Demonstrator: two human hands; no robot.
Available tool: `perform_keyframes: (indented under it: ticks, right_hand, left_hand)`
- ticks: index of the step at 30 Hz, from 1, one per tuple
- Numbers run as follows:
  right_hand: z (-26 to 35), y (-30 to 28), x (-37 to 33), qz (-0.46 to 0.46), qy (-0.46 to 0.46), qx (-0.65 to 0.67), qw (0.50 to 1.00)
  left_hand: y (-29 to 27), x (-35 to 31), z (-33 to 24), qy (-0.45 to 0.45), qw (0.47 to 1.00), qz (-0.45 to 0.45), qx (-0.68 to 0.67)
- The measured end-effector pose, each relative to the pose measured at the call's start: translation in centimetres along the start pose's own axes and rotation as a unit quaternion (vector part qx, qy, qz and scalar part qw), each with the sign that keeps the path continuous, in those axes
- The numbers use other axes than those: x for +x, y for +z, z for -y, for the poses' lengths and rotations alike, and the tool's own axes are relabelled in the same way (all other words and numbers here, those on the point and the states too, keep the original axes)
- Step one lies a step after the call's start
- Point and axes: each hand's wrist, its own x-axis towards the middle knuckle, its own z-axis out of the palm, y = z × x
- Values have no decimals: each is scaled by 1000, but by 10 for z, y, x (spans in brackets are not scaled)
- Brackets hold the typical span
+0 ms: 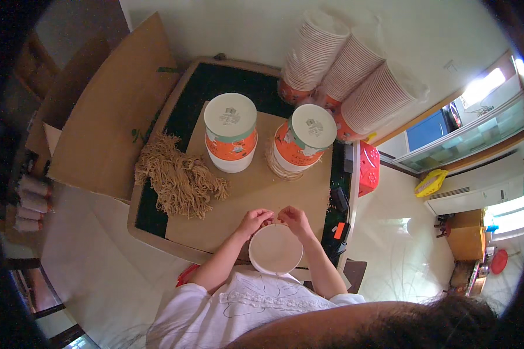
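Observation:
A white round paper bucket (276,250) is close against my body at the table's near edge, its pale round interior facing up. My left hand (258,221) is at its far rim, fingers pinched together. Beside it, my right hand (294,220) pinches at the same rim, fingertips a short way from the left ones. Whatever lies between the fingers is too small to make out. Beyond my hands, two printed orange-and-white buckets stand upside down, one on the left (231,134) and one on the right (303,138). A coil of tan cord (279,166) lies around the right one's base.
A heap of tan cords (177,177) covers the table's left side. Tall stacks of nested buckets (378,96) in clear plastic lean at the back right. A flat cardboard sheet (244,198) lies under the work. Dark small tools (339,200) and a red stool (368,168) are at the right.

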Motion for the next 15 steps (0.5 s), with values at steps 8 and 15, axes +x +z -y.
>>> perform_keyframes:
  ticks: [8, 15]
  right_hand:
    - [12, -1, 14, 2, -76, -6, 997]
    - [41, -9, 6, 109, -150, -267, 946]
  left_hand:
    - [6, 3, -7, 4, 987, -18, 157]
    - [10, 4, -7, 32, 992, -10, 120]
